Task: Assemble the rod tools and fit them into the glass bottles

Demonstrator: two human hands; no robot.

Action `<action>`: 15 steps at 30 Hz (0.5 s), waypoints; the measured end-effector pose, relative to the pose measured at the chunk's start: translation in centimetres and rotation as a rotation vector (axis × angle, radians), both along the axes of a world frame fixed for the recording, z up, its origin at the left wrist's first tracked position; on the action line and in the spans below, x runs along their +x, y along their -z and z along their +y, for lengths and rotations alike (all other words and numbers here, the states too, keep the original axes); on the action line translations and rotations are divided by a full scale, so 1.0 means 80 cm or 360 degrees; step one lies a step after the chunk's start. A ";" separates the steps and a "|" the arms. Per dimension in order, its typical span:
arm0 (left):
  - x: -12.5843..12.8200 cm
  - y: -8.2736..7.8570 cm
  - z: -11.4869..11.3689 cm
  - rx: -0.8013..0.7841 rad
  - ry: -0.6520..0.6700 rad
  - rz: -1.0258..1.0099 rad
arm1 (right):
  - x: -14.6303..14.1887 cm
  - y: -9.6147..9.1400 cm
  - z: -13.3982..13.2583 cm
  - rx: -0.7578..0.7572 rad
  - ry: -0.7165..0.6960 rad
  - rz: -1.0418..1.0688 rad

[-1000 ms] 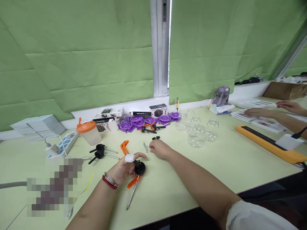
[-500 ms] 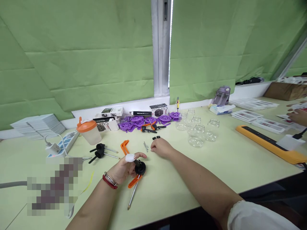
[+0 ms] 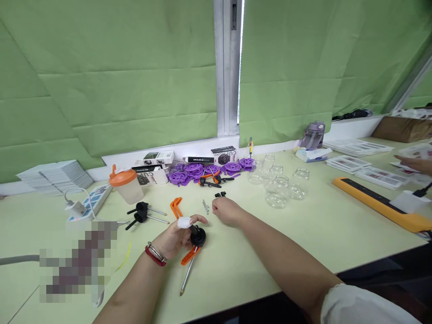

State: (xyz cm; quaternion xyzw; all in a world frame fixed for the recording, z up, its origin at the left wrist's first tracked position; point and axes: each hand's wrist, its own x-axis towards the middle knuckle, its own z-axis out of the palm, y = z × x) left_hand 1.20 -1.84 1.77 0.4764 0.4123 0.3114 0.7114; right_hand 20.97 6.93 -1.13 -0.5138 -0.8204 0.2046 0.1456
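My left hand [image 3: 175, 239], with a white wrapping on the thumb, grips a tool with a black round head [image 3: 198, 236], an orange lever [image 3: 190, 255] and a metal rod [image 3: 186, 278] with a pointed tip, which slants toward me. The index finger is stretched out over the head. My right hand [image 3: 227, 210] is closed on the table top, its fingertips curled under; whatever they hold is hidden. Close to it lie thin metal pins [image 3: 205, 207] and small black parts [image 3: 220, 194]. Loose orange levers [image 3: 175, 208] rest beyond my left hand.
Two black-headed tools with rods [image 3: 143, 213] lie at left, near an orange-lidded cup [image 3: 125, 183] and a power strip [image 3: 92, 202]. Behind are purple plastic parts [image 3: 194, 172] and boxes [image 3: 224, 155]. Clear glass jars [image 3: 276, 198], an orange power bar [image 3: 378, 202] and another person's hand [image 3: 415, 165] are at right.
Both my hands have stayed almost still, the left keeping its grip on the tool. At the far right, the other person's hand has shifted over the papers.
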 end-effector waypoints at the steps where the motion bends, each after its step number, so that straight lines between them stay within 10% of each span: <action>1: 0.000 0.000 0.000 -0.0009 0.0010 -0.0007 | 0.000 -0.003 -0.003 0.0006 -0.0015 0.0084; 7: -0.003 0.006 0.002 -0.0043 0.0021 -0.0032 | -0.005 -0.023 -0.028 -0.0728 -0.0336 0.1270; 15: -0.003 0.010 0.004 -0.0041 -0.0016 -0.0035 | -0.012 -0.022 -0.044 -0.1061 -0.0624 0.1473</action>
